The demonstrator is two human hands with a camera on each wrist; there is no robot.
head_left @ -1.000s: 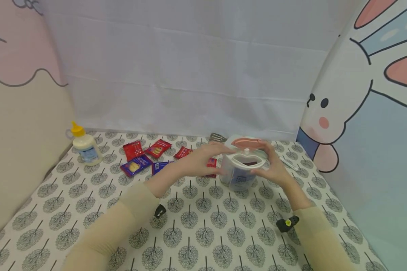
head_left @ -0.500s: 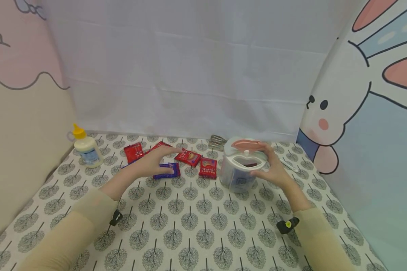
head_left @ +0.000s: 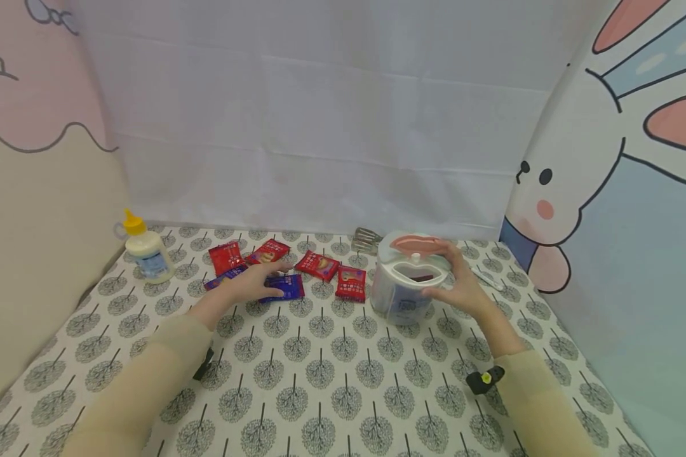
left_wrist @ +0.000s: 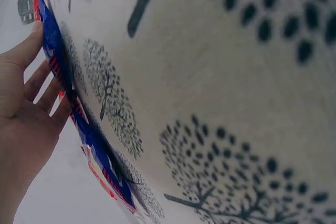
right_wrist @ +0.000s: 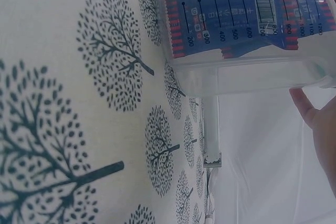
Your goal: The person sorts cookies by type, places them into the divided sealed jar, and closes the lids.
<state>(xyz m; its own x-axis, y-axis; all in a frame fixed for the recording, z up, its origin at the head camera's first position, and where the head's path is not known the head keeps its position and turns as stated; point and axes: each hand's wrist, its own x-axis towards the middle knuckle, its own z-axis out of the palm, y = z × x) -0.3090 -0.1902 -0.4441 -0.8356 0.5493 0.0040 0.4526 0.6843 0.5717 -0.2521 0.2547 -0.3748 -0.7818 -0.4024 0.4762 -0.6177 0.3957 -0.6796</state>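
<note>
Found nearest, at left and right, two cream sleeves (head_left: 143, 374) and two small black wrist cameras (head_left: 486, 379) over a tabletop (head_left: 343, 403) spread with tree-printed cloth. Beyond, right of centre, held the see-through jug (head_left: 403, 308) upright on the cloth with the right grip (head_left: 463, 287), clasped about its right side, thumb near and fingers far. Made out blue wrapping (right_wrist: 236, 24) through the scale-marked wall, and dark red inside the gap in the white top. Left of centre, reached with the left grip (head_left: 246, 287) to a blue packet (head_left: 290, 287), thumb and fingers apart about its left part; could not tell how firmly touching. Saw a second blue packet (head_left: 220, 280) behind the left wrist, partly hidden. Noted a white utensil (head_left: 486, 277) beyond the right grip and, at far left, an upright bottle (head_left: 150, 259) with yellow cap. Counted four red packets (head_left: 318, 265): two between jug and left grip, two farther left. Spotted, farther still, a slotted metal utensil (head_left: 367, 241) by the jug's far left side, then a white curtain (head_left: 320, 127).
</note>
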